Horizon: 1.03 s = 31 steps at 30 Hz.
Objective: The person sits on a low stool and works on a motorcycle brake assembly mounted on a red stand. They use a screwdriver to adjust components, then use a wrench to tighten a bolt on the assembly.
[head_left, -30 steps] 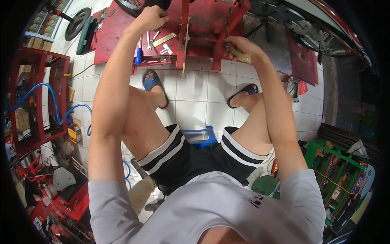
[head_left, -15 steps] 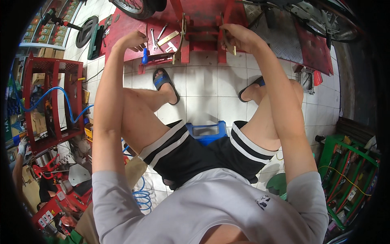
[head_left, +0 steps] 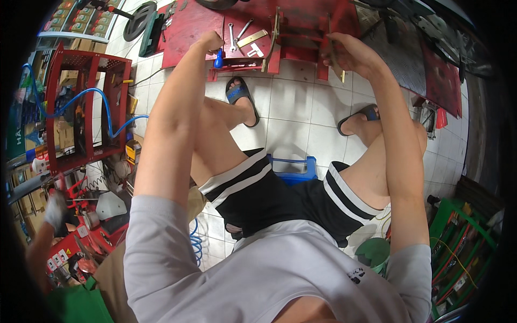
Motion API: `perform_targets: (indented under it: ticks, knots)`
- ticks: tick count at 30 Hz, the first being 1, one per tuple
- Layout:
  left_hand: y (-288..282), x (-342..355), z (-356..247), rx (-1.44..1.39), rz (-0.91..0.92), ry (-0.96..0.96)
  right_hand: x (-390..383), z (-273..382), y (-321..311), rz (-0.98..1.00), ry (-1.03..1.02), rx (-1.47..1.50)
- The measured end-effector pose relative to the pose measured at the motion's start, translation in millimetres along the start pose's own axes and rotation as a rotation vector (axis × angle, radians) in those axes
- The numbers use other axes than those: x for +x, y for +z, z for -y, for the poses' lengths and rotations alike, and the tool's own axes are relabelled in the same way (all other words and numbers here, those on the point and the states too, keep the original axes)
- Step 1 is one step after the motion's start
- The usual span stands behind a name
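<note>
My left hand (head_left: 209, 43) reaches over the red platform (head_left: 188, 40), fingers curled. Beside its fingertips lies a screwdriver with a blue handle (head_left: 218, 60); whether the fingers touch it is hidden. To its right on the platform lie a combination wrench (head_left: 232, 39), another wrench (head_left: 245, 26), a flat brass-coloured bar (head_left: 252, 38) and a small pale metal piece (head_left: 256, 50). My right hand (head_left: 353, 58) is bent around a thin curved metal strip with a yellow end (head_left: 343, 77), beside a red upright. A similar metal strip (head_left: 275, 33) stands at the left upright.
A red shelf rack (head_left: 89, 107) with a blue air hose (head_left: 107, 116) stands on the left. Another person's gloved hand (head_left: 55, 210) is at lower left. A green rack (head_left: 458, 247) and green bucket (head_left: 373, 253) are at right. A blue stool (head_left: 293, 175) is under me.
My view has shifted left, so the scene sits further right. My left hand has come closer to the screwdriver and its fingers have curled. My right hand and the strip's yellow end have come nearer.
</note>
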<state>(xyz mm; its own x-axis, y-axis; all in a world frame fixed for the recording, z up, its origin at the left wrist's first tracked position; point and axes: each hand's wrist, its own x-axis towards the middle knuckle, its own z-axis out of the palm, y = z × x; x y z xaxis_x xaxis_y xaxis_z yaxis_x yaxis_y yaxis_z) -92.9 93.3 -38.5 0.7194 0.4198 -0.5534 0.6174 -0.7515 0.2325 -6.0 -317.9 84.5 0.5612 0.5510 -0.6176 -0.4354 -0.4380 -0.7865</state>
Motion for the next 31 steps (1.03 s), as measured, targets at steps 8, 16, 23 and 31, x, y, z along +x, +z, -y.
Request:
perform_targets:
  ticks: [8,16,23,31]
  knots:
    - [41,35,-13,-0.414,-0.058,-0.19,2,1,-2,-0.012,0.009,-0.044]
    - [102,47,-12,-0.21,-0.438,-0.231,1,5,-8,0.115,0.005,-0.121]
    - [125,30,-38,-0.377,-0.543,-0.395,-3,1,1,0.036,0.052,-0.061]
    - [119,64,-34,-0.435,-0.448,-0.504,8,-6,-5,0.047,0.114,-0.061]
